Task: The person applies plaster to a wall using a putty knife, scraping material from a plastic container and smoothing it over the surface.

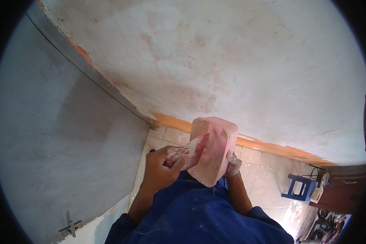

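Note:
My left hand [159, 168] is closed round a red putty spreader [190, 152] smeared with white paste. The spreader's far edge reaches into the mouth of a pink translucent plastic tub [231, 136]. I hold the tub tilted, its opening toward the spreader, with my right hand [232, 166] gripping its right side. White paste coats the right fingers. Some pinkish-white residue clings to the tub's inside; how much it holds I cannot tell.
A patchy white-plastered wall [248, 69] rises ahead, with an orange strip [268, 147] along its foot. On the left stands a grey panel [81, 122] with a metal latch [70, 229]. A blue stool [300, 188] and a dark red cabinet [338, 193] stand right on the tiled floor [268, 173].

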